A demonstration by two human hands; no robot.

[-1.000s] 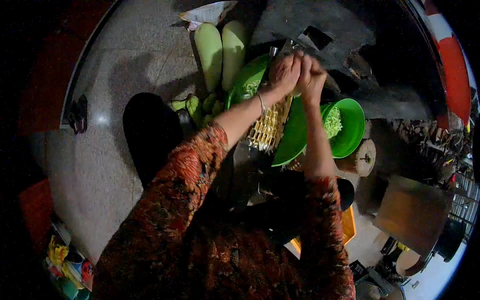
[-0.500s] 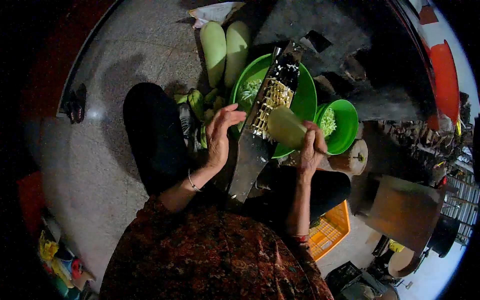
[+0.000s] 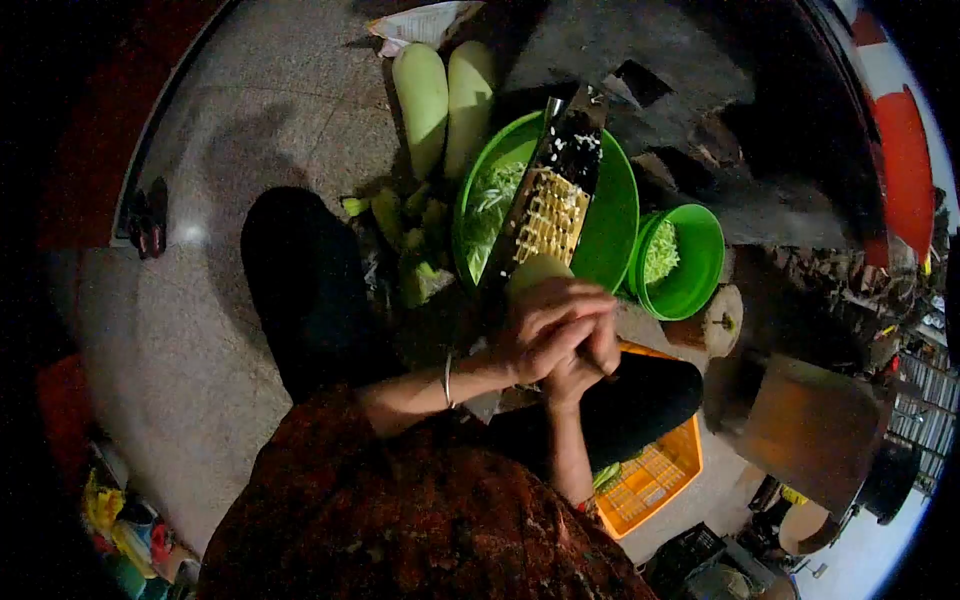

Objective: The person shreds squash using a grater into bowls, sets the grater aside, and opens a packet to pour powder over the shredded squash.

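Observation:
Both hands are clasped together around the near end of a pale green gourd (image 3: pixel 538 274). My left hand (image 3: pixel 543 322) lies over it with the fingers wrapped across. My right hand (image 3: pixel 585 368) is closed beside and below the left, and its grip is partly covered. The gourd's far end rests at the lower edge of the metal grating plate (image 3: pixel 550 218), which is set in a long dark board (image 3: pixel 575 130). White shreds cling to the board. It leans across a large green basin (image 3: pixel 618 200), where pale shreds (image 3: pixel 492 205) lie on the left side.
Two whole gourds (image 3: pixel 420 105) lie beyond the basin, with peelings (image 3: pixel 412 240) nearer my leg. A smaller green bucket (image 3: pixel 700 260) holds more shreds. On the right are an orange crate (image 3: pixel 655 485), a wooden stump (image 3: pixel 715 322) and a brown board (image 3: pixel 810 425).
My left hand has moved right from beside the board and closed over the gourd and right hand. The right hand has brought the gourd down the board, toward my body.

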